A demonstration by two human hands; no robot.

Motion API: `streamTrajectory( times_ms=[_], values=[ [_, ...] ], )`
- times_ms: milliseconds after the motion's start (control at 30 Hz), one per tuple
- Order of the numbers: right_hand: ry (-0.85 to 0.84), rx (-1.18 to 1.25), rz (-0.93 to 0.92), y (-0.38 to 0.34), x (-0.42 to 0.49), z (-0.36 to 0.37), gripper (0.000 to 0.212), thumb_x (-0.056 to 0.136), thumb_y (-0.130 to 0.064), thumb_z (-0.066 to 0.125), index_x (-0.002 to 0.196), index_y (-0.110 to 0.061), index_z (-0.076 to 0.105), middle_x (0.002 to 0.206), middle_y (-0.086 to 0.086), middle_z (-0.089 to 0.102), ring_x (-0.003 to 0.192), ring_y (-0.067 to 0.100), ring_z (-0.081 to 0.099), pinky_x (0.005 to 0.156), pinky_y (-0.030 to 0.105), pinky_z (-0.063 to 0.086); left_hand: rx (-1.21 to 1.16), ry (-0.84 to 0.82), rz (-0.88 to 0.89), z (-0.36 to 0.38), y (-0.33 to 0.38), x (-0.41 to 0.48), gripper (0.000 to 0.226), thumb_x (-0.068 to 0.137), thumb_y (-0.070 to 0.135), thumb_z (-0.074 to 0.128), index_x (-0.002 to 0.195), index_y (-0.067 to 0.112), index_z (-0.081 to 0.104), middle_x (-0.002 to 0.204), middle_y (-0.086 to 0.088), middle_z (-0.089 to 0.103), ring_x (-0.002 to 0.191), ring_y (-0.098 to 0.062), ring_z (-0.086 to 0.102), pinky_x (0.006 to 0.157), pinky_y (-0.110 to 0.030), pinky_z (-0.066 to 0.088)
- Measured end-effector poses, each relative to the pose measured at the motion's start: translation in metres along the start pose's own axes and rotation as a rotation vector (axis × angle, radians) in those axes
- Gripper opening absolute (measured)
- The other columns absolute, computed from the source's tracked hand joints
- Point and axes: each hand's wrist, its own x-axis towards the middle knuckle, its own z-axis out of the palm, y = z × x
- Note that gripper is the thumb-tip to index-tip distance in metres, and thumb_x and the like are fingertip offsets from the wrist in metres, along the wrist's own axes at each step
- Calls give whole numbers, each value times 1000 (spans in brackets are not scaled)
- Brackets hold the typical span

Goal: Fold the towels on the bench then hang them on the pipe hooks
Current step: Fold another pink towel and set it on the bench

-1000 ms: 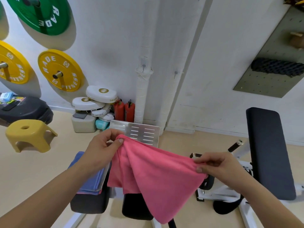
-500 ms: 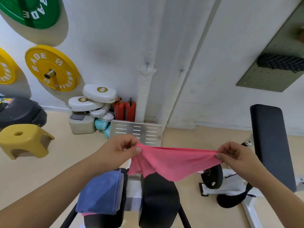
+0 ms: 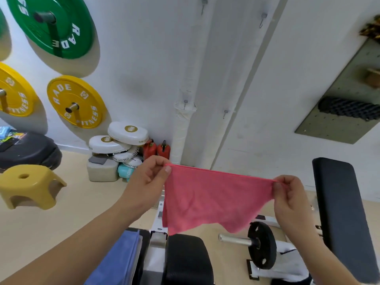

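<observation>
Towel (image 3: 213, 197) stretched sideways between left hand (image 3: 149, 178) and right hand (image 3: 287, 199).

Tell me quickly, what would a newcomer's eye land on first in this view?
The pink cloth towel, stretched taut in mid-frame, with the left hand and right hand each pinching a top corner. Next, the big green round weight plate and yellow round weight plate mounted on the white wall at upper left. A folded blue cloth towel lies on the black padded bench at the bottom.
</observation>
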Motion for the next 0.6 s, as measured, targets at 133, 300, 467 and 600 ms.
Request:
streamTrajectory(
  times_ms=[133,300,467,600],
  values=[
    [13,-24,-98,15,2,8,15,103,-4,45,105,-18,49,88,-1,61,73,6,60,62,25,47,43,-51,-21,13,-1,-2,12,103,15,56,97,21,65,78,3,67,75,-6,58,77,-29,49],
    [-79,9,-15,39,0,16,15,104,-7,45,105,-21,51,89,2,63,79,16,60,65,30,46,117,-87,-141,7,-35,-19,10,106,27,51,104,28,61,87,-20,66,74,-24,58,78,-60,55],
    [-304,-25,120,80,-33,32,16,104,-10,49,100,-25,54,90,2,68,83,17,62,69,28,45,173,-127,-337,-2,-82,-48,14,107,28,48,98,28,59,81,-8,65,71,-20,56,63,-42,52],
    [-449,-9,317,118,-55,43,11,103,-16,54,98,-24,60,89,1,71,83,18,63,71,32,43,250,-179,-449,-10,-111,-59,14,105,32,50,97,32,61,80,-5,66,67,-14,54,58,-30,48]
  ],
)
